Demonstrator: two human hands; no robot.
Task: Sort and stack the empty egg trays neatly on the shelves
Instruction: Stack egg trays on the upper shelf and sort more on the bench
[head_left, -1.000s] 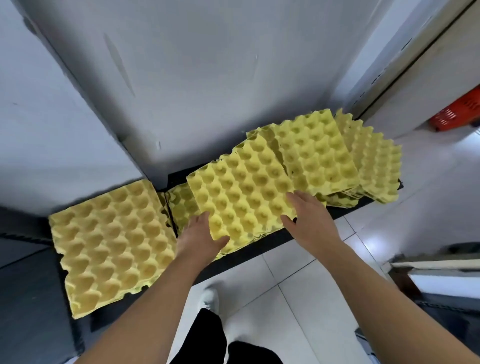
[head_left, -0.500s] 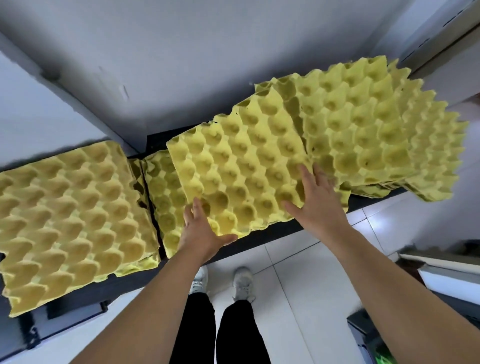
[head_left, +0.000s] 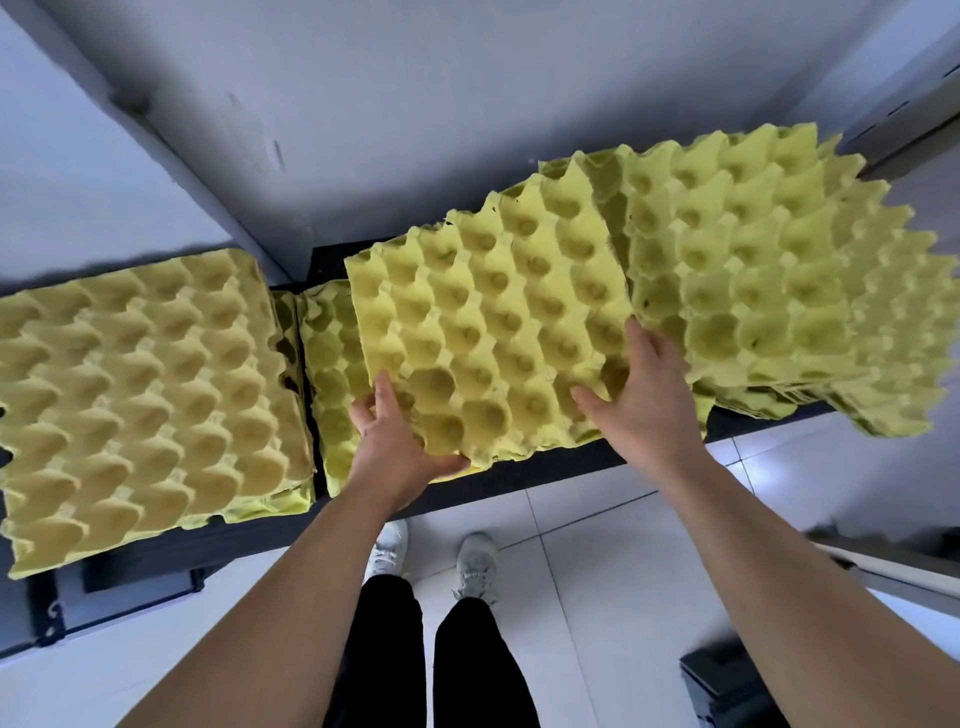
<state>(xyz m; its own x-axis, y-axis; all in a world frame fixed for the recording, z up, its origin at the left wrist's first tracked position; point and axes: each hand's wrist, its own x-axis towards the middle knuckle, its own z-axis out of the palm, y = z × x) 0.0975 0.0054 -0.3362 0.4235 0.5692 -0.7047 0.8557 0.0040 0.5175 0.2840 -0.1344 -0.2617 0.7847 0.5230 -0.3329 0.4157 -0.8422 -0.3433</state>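
Several yellow egg trays lie on a black shelf (head_left: 545, 467). A flat stack (head_left: 145, 384) sits at the left, with a lower tray (head_left: 332, 364) partly hidden beside it. The middle tray (head_left: 493, 322) lies askew on top of that one. My left hand (head_left: 395, 441) grips its near left corner, fingers on top and thumb along the front edge. My right hand (head_left: 639, 400) holds its right edge, thumb on top and fingers dipping into the gap beside the right stack (head_left: 753, 270). A further stack (head_left: 898, 332) overhangs the shelf's right end.
A white wall rises right behind the shelf. Below is white tiled floor (head_left: 623, 571) with my legs and white shoes (head_left: 431, 556). A dark box (head_left: 727, 680) stands at the lower right, under a pale rail (head_left: 883, 566).
The view has come closer to the shelf. My left hand has slid to the middle tray's near left corner and closed on it. My right hand has shifted onto the tray's right edge.
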